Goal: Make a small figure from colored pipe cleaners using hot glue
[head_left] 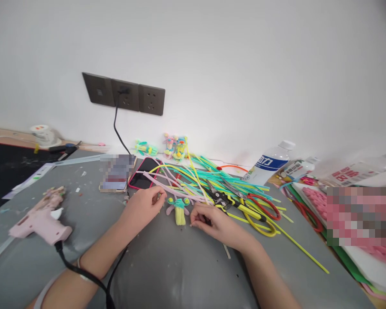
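**A:** ok so where's the little guy at?

**B:** Dead center, a bit below the middle of the frame. Tiny fuzzy figure point(179, 211), yellow body, teal band up top, two yellow-green eyes, purple bits poking out both sides. It's lying on the gray table point(167, 266) between the two hands.

**A:** Is anyone holding it?

**B:** Doesn't look like it. The left hand point(145, 202) is just left of it, thumb and fingers curled in close together. Can't tell if something small is pinched in there. The right hand point(210, 219) is just beside it on the other side, fingers bent, tips pointing at it. Can't tell if that grip is closed on anything either.

**A:** What's all the mess?

**B:** Big pile of fuzzy stems point(197, 177) right of center, teal, yellow and lilac. Black-and-yellow cutters point(221, 199) and red-handled scissors point(257, 196) are at its right end, near the right hand. Pink glue gun point(43, 225) on the left side, phone point(144, 174) with a pink edge just above the left hand. Three more figures point(180, 149) sit by the wall, upper middle.
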A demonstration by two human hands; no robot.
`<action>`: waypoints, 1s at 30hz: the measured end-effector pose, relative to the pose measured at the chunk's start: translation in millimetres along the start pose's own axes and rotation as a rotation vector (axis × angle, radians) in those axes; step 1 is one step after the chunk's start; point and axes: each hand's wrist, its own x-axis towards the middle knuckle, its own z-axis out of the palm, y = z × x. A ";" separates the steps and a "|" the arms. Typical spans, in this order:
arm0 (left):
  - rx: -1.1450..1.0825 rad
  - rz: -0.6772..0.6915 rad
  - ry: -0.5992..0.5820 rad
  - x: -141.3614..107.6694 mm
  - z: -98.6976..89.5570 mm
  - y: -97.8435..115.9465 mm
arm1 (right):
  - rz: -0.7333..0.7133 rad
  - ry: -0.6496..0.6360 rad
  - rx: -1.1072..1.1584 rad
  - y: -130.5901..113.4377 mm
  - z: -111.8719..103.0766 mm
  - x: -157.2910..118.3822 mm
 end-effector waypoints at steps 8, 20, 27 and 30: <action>-0.001 0.009 0.006 -0.4 0.2 -0.8 | -0.020 0.018 0.004 6.5 3.6 1.9; 0.004 0.010 0.006 -1.0 -1.1 -0.8 | -0.008 0.034 0.045 7.2 3.3 1.7; -0.003 0.024 -0.002 -0.3 -1.5 0.2 | 0.007 0.058 0.131 8.4 2.6 2.1; 0.001 0.027 -0.005 0.1 -1.6 0.3 | -0.008 0.066 0.080 6.4 3.8 3.1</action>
